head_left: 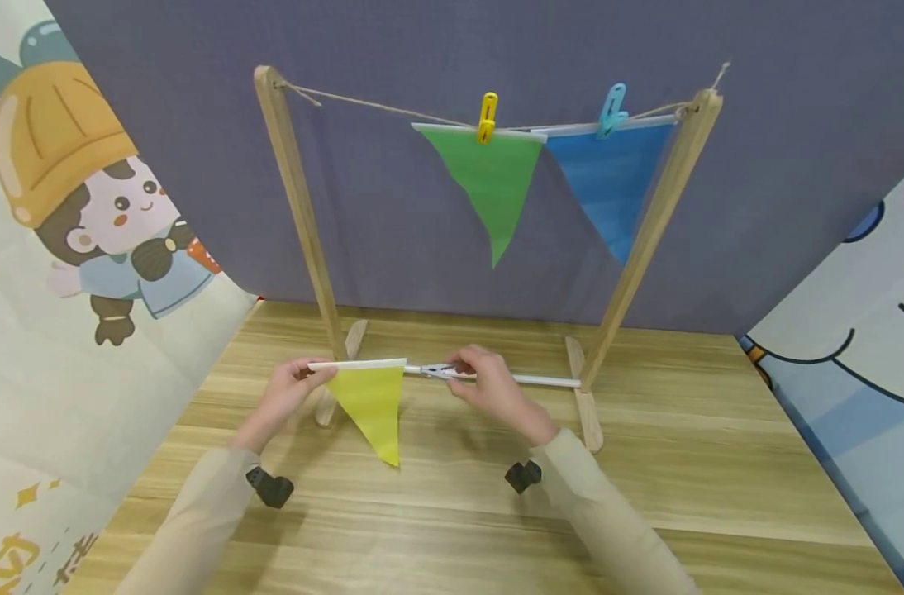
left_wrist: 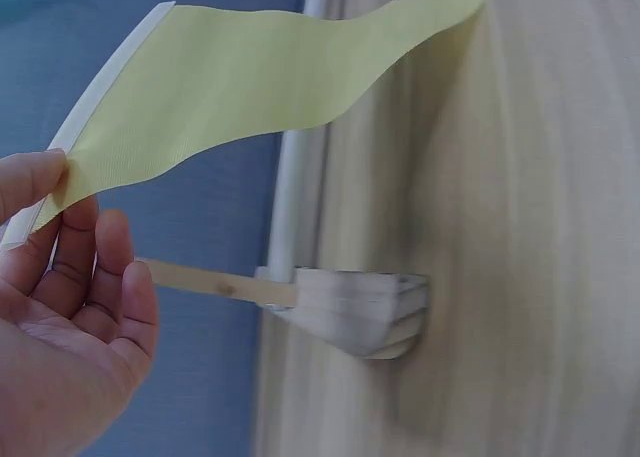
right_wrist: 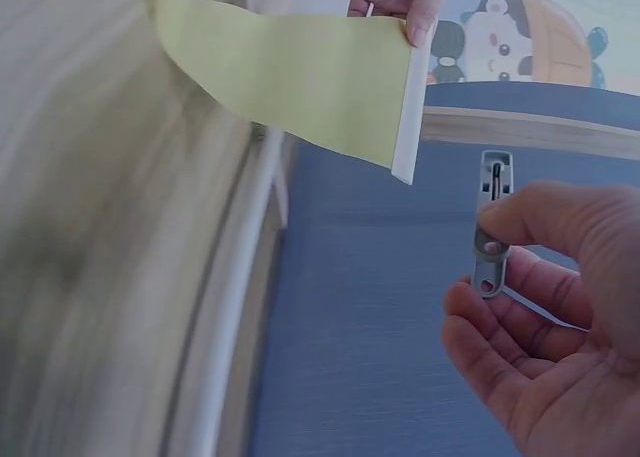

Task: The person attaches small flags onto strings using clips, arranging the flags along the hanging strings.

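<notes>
My left hand (head_left: 292, 387) pinches the left end of a yellow triangular pennant (head_left: 370, 405) by its white top band, thumb on the band in the left wrist view (left_wrist: 30, 182); the yellow pennant (left_wrist: 250, 72) hangs free above the table. My right hand (head_left: 482, 376) holds a grey clothes peg (head_left: 439, 371) just right of the pennant's band, not touching it; the right wrist view shows the grey peg (right_wrist: 490, 222) pinched between thumb and fingers beside the yellow pennant (right_wrist: 300, 77). Behind stands a wooden drying rack (head_left: 296, 198) with a string line.
On the string hang a green pennant (head_left: 489, 178) under a yellow peg (head_left: 487, 117) and a blue pennant (head_left: 608, 182) under a blue peg (head_left: 611, 107). A white rod (head_left: 541, 380) joins the rack's feet. Wooden table (head_left: 452, 529); cartoon panels at both sides.
</notes>
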`<state>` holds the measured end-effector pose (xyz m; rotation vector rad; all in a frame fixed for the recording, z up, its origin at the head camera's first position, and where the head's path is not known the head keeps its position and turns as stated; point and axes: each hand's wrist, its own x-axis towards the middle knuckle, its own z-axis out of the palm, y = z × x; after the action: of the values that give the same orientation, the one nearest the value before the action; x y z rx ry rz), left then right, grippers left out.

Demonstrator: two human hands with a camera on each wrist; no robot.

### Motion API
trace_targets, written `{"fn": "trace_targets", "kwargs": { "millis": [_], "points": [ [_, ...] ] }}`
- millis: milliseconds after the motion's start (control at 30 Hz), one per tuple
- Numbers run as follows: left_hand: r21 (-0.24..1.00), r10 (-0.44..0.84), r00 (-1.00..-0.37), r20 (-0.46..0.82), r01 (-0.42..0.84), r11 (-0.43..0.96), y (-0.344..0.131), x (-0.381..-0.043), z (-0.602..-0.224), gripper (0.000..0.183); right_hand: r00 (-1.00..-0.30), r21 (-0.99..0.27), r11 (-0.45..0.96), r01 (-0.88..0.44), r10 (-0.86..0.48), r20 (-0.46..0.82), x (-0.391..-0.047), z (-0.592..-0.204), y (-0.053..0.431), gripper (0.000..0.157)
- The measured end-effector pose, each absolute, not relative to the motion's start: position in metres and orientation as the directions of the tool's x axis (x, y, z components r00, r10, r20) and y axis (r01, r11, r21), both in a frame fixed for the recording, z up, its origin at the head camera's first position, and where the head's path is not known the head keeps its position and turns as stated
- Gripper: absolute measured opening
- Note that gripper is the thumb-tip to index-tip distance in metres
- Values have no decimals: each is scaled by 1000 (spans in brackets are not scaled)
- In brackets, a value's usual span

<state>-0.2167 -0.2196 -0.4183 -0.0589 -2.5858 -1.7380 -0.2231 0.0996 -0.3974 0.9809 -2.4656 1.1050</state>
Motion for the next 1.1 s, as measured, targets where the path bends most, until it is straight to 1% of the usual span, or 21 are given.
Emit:
{"fn": "trace_targets", "kwargs": {
  "millis": [200,467,700,900,1000,1100],
  "points": [
    [949,21,-997,80,82,304,-224,-217,-404,38,-728,-545,484,-685,-474,495,-228,-380,95,23],
    [942,-1,-991,137,130,311,-224,-222,-387,34,-713,-517,491,-701,-499,493,-234,-359,89,24],
    [923,-16,-981,193,176,342,-221,-227,-373,32,-695,-488,495,-719,-489,527,-238,-341,89,24],
    [924,4,-968,250,240,297,-216,-231,-361,30,-677,-461,498,-734,-489,550,-241,-325,90,24],
    [923,11,-962,271,263,281,-213,-233,-356,24,-672,-450,502,-738,-490,555,-243,-315,92,24],
    [921,12,-957,289,282,268,-211,-235,-349,10,-668,-441,505,-742,-497,554,-244,-306,93,23]
  ]
}}
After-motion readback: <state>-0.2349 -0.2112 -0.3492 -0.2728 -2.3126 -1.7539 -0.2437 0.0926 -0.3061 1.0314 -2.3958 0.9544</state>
